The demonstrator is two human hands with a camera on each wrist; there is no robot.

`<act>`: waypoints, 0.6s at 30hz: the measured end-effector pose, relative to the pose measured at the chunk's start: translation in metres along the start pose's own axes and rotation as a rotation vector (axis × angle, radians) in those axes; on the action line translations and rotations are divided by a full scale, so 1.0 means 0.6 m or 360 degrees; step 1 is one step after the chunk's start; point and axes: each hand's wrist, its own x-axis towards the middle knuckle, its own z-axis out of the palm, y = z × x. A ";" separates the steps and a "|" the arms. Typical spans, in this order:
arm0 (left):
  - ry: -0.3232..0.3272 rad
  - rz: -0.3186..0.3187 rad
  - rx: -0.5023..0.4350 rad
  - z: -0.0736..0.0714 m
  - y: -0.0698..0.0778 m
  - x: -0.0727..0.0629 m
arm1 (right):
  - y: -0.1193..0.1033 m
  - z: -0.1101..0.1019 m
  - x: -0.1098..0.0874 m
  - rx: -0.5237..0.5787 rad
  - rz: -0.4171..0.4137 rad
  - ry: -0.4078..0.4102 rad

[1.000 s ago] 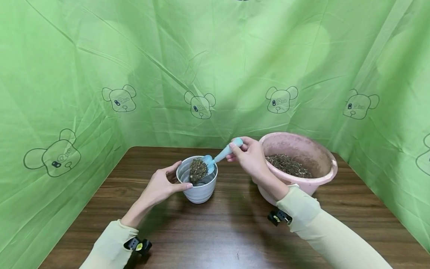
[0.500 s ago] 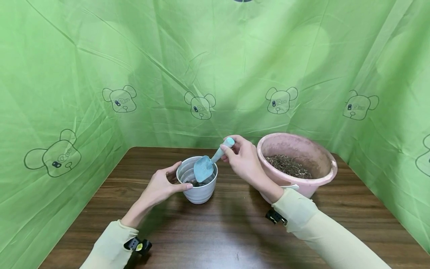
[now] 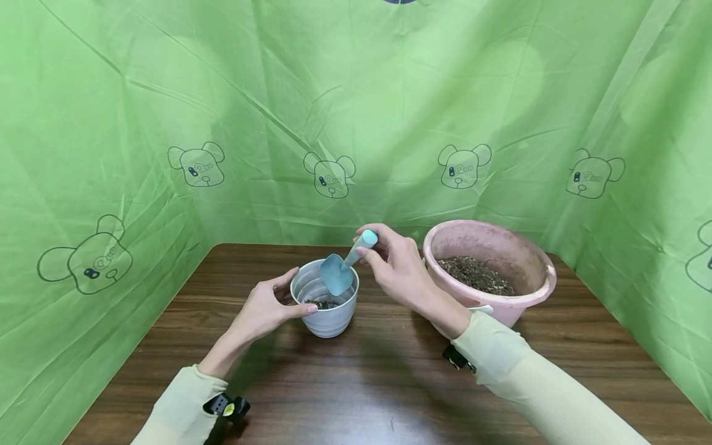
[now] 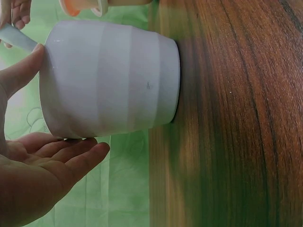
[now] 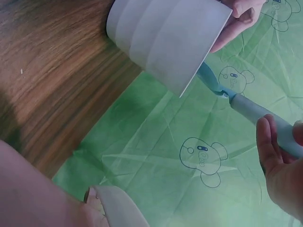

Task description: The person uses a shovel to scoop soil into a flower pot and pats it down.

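A white ribbed flowerpot (image 3: 328, 321) stands upright on the table, with a little dark soil (image 3: 324, 305) at its bottom. My left hand (image 3: 268, 307) holds it from the left, thumb at the near rim and fingers along the far side; the left wrist view shows the pot's wall (image 4: 113, 78) between thumb and fingers. A light-blue garden trowel (image 3: 337, 275) slants into the pot's mouth, its blade tipped over and its back facing up. My right hand (image 3: 402, 267) pinches the trowel's handle (image 5: 258, 112) between thumb and fingers.
A pink tub (image 3: 547, 290) partly filled with dark soil (image 3: 475, 275) stands to the right, under my right forearm. Green printed cloth (image 3: 389, 123) walls in the brown wooden table (image 3: 345, 389) at the back and sides.
The trowel's heap of soil has dropped into the pot as the blade turned over. My right hand has moved left and tilted the handle up. The left hand and pot stay put.
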 end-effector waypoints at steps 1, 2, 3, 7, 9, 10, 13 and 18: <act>0.0002 0.0000 0.0004 0.000 0.000 0.000 | 0.000 0.000 0.000 0.0014 0.0002 0.0004; 0.0005 0.0002 0.0008 0.000 0.000 0.000 | 0.001 -0.001 0.001 0.0039 0.0013 0.0011; 0.0007 0.0001 0.0015 -0.001 0.000 0.000 | 0.001 -0.001 0.001 0.0070 0.0029 0.0021; 0.0008 -0.0009 0.0020 -0.001 0.000 0.000 | 0.001 -0.003 0.003 0.0226 0.0128 0.0083; 0.0007 -0.0013 0.0010 -0.001 0.000 0.000 | 0.001 -0.005 0.004 0.0295 0.0176 0.0117; 0.0007 -0.0013 0.0005 -0.001 0.000 0.000 | 0.000 -0.006 0.004 0.0329 0.0200 0.0132; 0.0006 -0.0014 0.0001 -0.001 0.000 0.000 | -0.002 -0.014 0.006 0.0394 0.0266 0.0183; 0.0014 -0.0002 0.0023 -0.003 0.002 -0.002 | -0.013 -0.045 0.004 0.0527 0.0351 0.0253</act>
